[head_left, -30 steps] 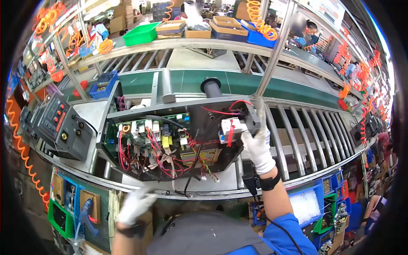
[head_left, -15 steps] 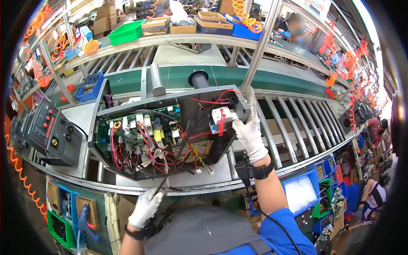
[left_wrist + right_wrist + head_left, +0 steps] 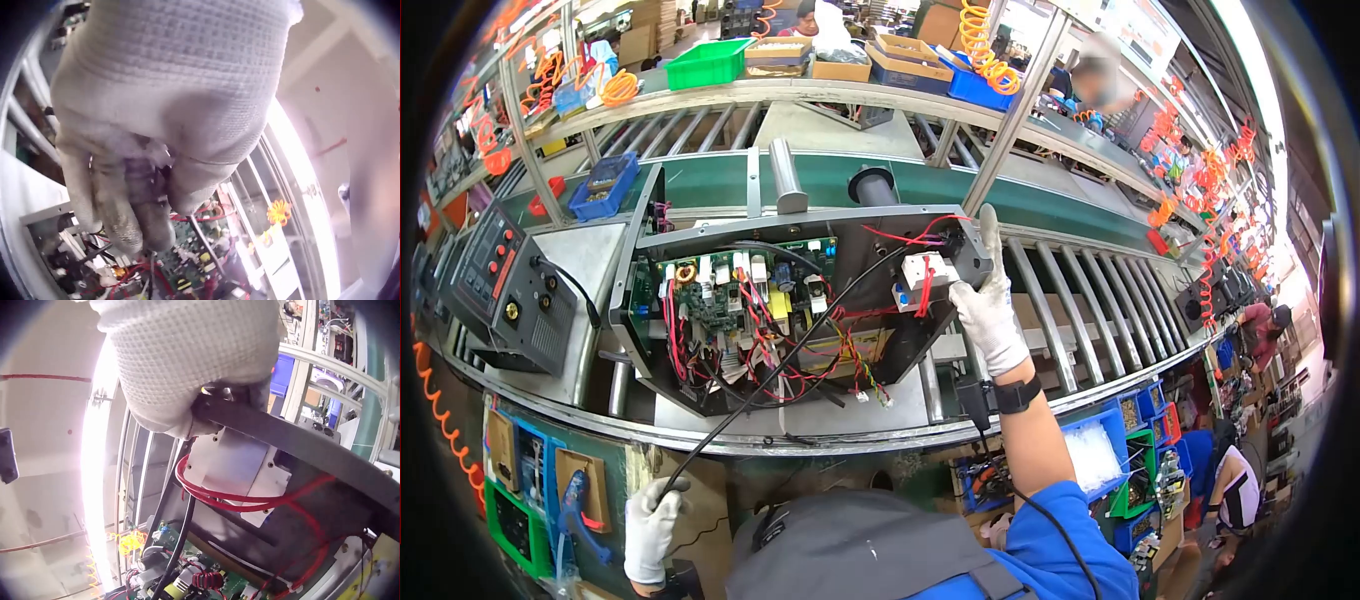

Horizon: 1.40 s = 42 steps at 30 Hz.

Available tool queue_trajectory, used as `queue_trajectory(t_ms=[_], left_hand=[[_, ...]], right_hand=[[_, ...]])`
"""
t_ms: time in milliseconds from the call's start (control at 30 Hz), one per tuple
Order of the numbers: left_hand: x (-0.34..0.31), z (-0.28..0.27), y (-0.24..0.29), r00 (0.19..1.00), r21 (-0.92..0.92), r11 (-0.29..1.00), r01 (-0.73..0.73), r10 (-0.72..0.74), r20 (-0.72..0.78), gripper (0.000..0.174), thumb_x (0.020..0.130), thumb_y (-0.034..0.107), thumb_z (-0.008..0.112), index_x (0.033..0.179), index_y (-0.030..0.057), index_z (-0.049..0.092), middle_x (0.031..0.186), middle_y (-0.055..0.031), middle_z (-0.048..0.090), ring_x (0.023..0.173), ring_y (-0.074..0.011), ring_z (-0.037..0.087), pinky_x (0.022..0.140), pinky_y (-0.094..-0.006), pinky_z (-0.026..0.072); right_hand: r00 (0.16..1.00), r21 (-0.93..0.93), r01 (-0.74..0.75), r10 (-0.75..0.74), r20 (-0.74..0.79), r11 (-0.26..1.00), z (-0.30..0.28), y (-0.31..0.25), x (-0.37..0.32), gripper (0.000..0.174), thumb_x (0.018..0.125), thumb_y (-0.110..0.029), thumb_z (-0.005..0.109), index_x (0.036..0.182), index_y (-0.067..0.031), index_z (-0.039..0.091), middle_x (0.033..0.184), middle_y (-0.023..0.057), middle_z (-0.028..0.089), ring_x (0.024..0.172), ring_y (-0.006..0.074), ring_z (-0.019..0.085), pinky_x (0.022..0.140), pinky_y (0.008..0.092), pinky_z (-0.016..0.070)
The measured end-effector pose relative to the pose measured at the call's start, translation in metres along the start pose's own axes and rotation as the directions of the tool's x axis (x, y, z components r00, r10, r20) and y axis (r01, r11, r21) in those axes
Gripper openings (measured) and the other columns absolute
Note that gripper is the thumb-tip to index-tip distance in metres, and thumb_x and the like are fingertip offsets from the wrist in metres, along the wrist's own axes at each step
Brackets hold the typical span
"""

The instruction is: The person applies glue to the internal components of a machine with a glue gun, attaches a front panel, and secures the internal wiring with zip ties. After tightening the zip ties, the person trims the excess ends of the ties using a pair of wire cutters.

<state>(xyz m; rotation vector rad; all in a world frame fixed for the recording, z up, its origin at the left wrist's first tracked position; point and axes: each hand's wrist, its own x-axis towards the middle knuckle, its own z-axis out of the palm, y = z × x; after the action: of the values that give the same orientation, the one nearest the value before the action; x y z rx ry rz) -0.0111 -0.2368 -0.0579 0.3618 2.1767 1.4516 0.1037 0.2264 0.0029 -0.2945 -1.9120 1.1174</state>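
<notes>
A dark grey machine chassis [image 3: 855,238] stands open on the roller line, a green circuit board [image 3: 825,250] and bundles of red wires inside. My gloved left hand [image 3: 652,525] pinches a black cable [image 3: 738,408] at the lower left, in front of the line. From there the cable stretches taut across the chassis to its upper right. My gloved right hand [image 3: 992,325] grips the chassis's right end, beside a white block [image 3: 922,272] with red wire. In the right wrist view, its fingers curl over the dark metal edge [image 3: 300,440].
A control unit [image 3: 510,300] with red knobs stands left of the chassis. Metal rollers [image 3: 1090,310] run off to the right. Blue and green parts bins [image 3: 1140,465] sit at the lower right. An upright post [image 3: 1015,115] rises behind the chassis.
My left hand has taken hold of the black cable and drawn it down and left, pulling it straight across the chassis. My right hand stays on the chassis's right end.
</notes>
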Motion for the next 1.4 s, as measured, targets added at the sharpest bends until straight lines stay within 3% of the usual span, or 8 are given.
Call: queue_trajectory(t_ms=[200, 267, 467, 733, 800, 1000, 1067, 1400], left_hand=[[-0.017, -0.005, -0.027, 0.988, -0.35, 0.927, -0.131, 0.091, -0.129, 0.023, 0.087, 0.004, 0.05, 0.104, -0.009, 0.058, 0.065, -0.0078, 0.059, 0.062, -0.0152, 0.057, 0.067, -0.0272, 0.0479], [-0.019, -0.005, -0.031, 0.971, -0.351, 0.919, -0.179, 0.108, -0.212, 0.053, 0.085, 0.038, 0.069, 0.11, -0.0064, 0.055, 0.068, -0.0053, 0.058, 0.064, -0.0136, 0.056, 0.066, -0.0263, 0.0458], [-0.024, -0.004, -0.036, 0.951, -0.482, 0.833, -0.272, 0.155, -0.269, 0.049, 0.084, 0.034, 0.071, 0.11, -0.0045, 0.054, 0.071, -0.0042, 0.053, 0.066, -0.0149, 0.053, 0.068, -0.0294, 0.0457], [-0.024, -0.009, -0.035, 0.944, -0.524, 0.793, -0.312, 0.197, -0.264, 0.044, 0.085, 0.03, 0.07, 0.109, -0.003, 0.054, 0.074, -0.0025, 0.051, 0.067, -0.0124, 0.049, 0.069, -0.031, 0.0452], [-0.021, -0.011, -0.037, 0.937, -0.561, 0.753, -0.345, 0.235, -0.26, 0.043, 0.085, 0.029, 0.07, 0.109, -0.003, 0.054, 0.074, -0.0025, 0.05, 0.068, -0.0114, 0.049, 0.07, -0.0304, 0.0448], [-0.009, -0.017, -0.03, 0.937, -0.518, 0.783, -0.344, 0.249, -0.245, 0.041, 0.087, 0.027, 0.068, 0.112, -0.0025, 0.054, 0.077, -0.0023, 0.05, 0.07, -0.0108, 0.048, 0.073, -0.0279, 0.0438], [-0.004, -0.019, -0.036, 0.937, -0.523, 0.78, -0.343, 0.248, -0.245, 0.036, 0.09, 0.024, 0.064, 0.113, -0.0014, 0.053, 0.079, -0.0029, 0.054, 0.072, -0.011, 0.052, 0.073, -0.0263, 0.0453], [0.006, -0.015, -0.038, 0.91, -0.605, 0.7, -0.38, 0.162, -0.383, 0.033, 0.092, 0.02, 0.06, 0.116, -0.0011, 0.051, 0.089, -0.0034, 0.056, 0.079, -0.0098, 0.053, 0.078, -0.0269, 0.0449]], right_hand=[[0.997, 0.139, -0.074, 0.074, 0.003, 0.987, 0.001, 0.012, -0.001, 0.09, 0.068, 0.013, 0.047, 0.151, -0.0088, 0.018, 0.15, 0.0099, 0.03, 0.135, 0.0189, 0.033, 0.108, 0.0279, 0.0291], [0.999, 0.027, -0.002, 0.004, -0.04, 1.0, -0.001, 0.023, -0.002, 0.09, 0.071, 0.013, 0.049, 0.151, -0.0126, 0.017, 0.148, 0.0094, 0.033, 0.127, 0.0166, 0.041, 0.098, 0.0261, 0.0404], [0.992, 0.269, -0.094, 0.114, -0.06, 0.959, 0.007, 0.012, -0.007, 0.093, 0.073, 0.013, 0.05, 0.152, -0.018, 0.012, 0.145, 0.0116, 0.033, 0.103, 0.0129, 0.053, 0.074, 0.0223, 0.05], [0.986, 0.093, -0.032, 0.047, -0.158, 0.995, 0.005, 0.011, -0.003, 0.082, 0.076, 0.008, 0.06, 0.148, -0.0091, 0.024, 0.133, 0.0137, 0.045, 0.1, 0.0133, 0.054, 0.074, 0.0221, 0.0494], [0.979, -0.141, 0.092, -0.115, -0.165, 0.986, 0.003, 0.008, -0.002, 0.076, 0.076, 0.004, 0.064, 0.144, -0.0032, 0.031, 0.128, 0.0137, 0.05, 0.105, 0.015, 0.053, 0.081, 0.0235, 0.0483], [0.972, 0.082, -0.179, 0.189, -0.138, 0.98, 0.001, 0.002, -0.005, 0.066, 0.072, 0.002, 0.065, 0.134, -0.001, 0.045, 0.128, 0.0162, 0.053, 0.117, 0.0259, 0.052, 0.1, 0.0331, 0.0399], [0.981, -0.209, -0.17, 0.144, -0.131, 0.963, -0.005, 0.005, -0.004, 0.062, 0.072, -0.002, 0.065, 0.132, -0.0017, 0.048, 0.125, 0.0169, 0.055, 0.117, 0.0271, 0.052, 0.1, 0.0329, 0.0398], [0.989, -0.182, -0.103, 0.081, -0.126, 0.978, -0.004, 0.001, -0.002, 0.059, 0.071, -0.002, 0.065, 0.129, -0.0008, 0.052, 0.118, 0.0148, 0.059, 0.106, 0.022, 0.057, 0.093, 0.03, 0.0445]])
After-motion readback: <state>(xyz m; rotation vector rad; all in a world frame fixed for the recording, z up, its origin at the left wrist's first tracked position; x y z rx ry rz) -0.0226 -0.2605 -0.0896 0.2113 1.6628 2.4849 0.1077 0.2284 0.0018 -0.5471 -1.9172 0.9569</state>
